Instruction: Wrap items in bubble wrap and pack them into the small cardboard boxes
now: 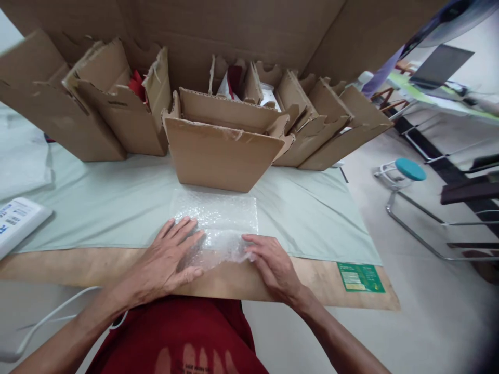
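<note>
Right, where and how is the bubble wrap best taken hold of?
Probably the near right corner of the bubble wrap, pinched from the near right side, where the right hand is: that corner looks crumpled, easier to pinch than the far edge, lying flat on the green cloth.

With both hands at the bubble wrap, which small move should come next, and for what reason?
Probably the right hand should smooth the near right part of the bubble wrap, with the left hand steadying the left side. That near part looks crumpled, the right fingers are at its edge, and the left hand lies spread at the other side.
</note>
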Motion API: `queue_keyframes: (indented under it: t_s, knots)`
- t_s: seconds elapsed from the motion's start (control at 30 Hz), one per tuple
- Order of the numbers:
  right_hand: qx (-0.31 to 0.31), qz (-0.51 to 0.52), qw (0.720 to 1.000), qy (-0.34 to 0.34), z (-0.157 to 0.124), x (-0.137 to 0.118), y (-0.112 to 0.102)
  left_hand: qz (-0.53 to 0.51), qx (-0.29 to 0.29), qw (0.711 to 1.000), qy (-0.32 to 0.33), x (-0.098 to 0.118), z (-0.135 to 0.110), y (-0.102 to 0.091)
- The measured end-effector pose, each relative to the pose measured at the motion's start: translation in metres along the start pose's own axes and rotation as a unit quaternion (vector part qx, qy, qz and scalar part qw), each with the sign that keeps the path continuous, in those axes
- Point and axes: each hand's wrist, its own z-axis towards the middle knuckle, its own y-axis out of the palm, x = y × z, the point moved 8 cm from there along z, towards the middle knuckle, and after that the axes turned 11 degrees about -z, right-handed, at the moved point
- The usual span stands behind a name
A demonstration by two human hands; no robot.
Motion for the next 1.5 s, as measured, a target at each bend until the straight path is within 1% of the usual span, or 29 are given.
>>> queue_keyframes:
  t_s: [0.03,0.07,0.13,0.17,0.2,0.27,0.3,0.33,0.4,0.43,0.47,0.53,0.63,0.7,0.77,0.87,1.0,1.07,1.13,1.2,1.27,1.37,1.43,1.5]
  knots:
    - [0.005,0.052,0.997,0.057,0.002,0.007,-0.004,-0.031,-0.004,0.999,0.003,-0.001,-0.006,-0.005]
    - [0.005,0.1,0.988,0.116,0.004,0.015,-0.006,-0.062,-0.006,0.998,0.002,-0.002,-0.012,-0.009]
    - [-0.003,0.178,0.96,0.218,0.004,0.03,-0.007,-0.112,0.007,0.994,-0.017,-0.009,-0.019,-0.014]
    - [-0.005,0.207,0.945,0.254,0.003,0.036,-0.006,-0.128,0.032,0.99,-0.038,-0.014,-0.021,-0.017]
    - [-0.006,0.229,0.932,0.281,0.003,0.041,-0.004,-0.142,0.073,0.985,-0.063,-0.02,-0.021,-0.02]
    - [-0.002,0.267,0.911,0.314,0.002,0.05,0.0,-0.168,0.177,0.964,-0.107,-0.03,-0.018,-0.027]
    - [-0.002,0.285,0.905,0.317,0.002,0.054,0.003,-0.182,0.225,0.949,-0.125,-0.033,-0.016,-0.03]
    - [-0.004,0.302,0.901,0.311,0.002,0.055,0.005,-0.195,0.26,0.935,-0.141,-0.035,-0.013,-0.032]
    - [-0.015,0.308,0.908,0.283,0.005,0.056,0.007,-0.205,0.287,0.921,-0.169,-0.038,-0.005,-0.032]
    - [-0.016,0.286,0.919,0.272,0.007,0.057,0.007,-0.196,0.29,0.92,-0.178,-0.039,-0.001,-0.033]
    - [-0.012,0.245,0.932,0.268,0.008,0.059,0.005,-0.18,0.29,0.922,-0.183,-0.04,0.002,-0.034]
    - [0.011,0.125,0.955,0.269,0.012,0.064,0.001,-0.128,0.289,0.931,-0.181,-0.04,0.007,-0.037]
    - [0.025,-0.06,0.97,0.234,0.021,0.065,0.0,-0.026,0.282,0.943,-0.177,-0.039,0.011,-0.038]
    - [0.012,-0.143,0.968,0.204,0.025,0.066,0.003,0.037,0.266,0.947,-0.179,-0.038,0.013,-0.039]
    - [-0.007,-0.194,0.962,0.193,0.027,0.072,0.004,0.069,0.258,0.945,-0.189,-0.038,0.012,-0.041]
    - [-0.046,-0.24,0.95,0.194,0.03,0.081,0.002,0.082,0.268,0.935,-0.216,-0.045,0.006,-0.05]
    - [-0.083,-0.277,0.935,0.204,0.046,0.089,0.004,0.099,0.243,0.937,-0.231,-0.056,0.008,-0.053]
    - [-0.09,-0.269,0.938,0.201,0.055,0.09,0.009,0.091,0.234,0.94,-0.234,-0.06,0.013,-0.051]
    - [-0.084,-0.227,0.95,0.196,0.06,0.088,0.013,0.067,0.231,0.944,-0.227,-0.059,0.019,-0.049]
    - [-0.055,-0.149,0.967,0.2,0.06,0.085,0.012,0.028,0.239,0.945,-0.222,-0.055,0.023,-0.05]
    - [-0.009,-0.051,0.974,0.22,0.054,0.083,0.007,-0.031,0.253,0.939,-0.232,-0.052,0.023,-0.051]
    - [0.037,0.056,0.961,0.269,0.04,0.084,0.0,-0.165,0.282,0.908,-0.263,-0.054,0.017,-0.05]
    - [0.036,0.107,0.948,0.297,0.03,0.085,0.0,-0.24,0.296,0.886,-0.264,-0.055,0.012,-0.047]
    - [0.026,0.159,0.936,0.313,0.022,0.086,0.001,-0.28,0.302,0.876,-0.25,-0.057,0.008,-0.044]
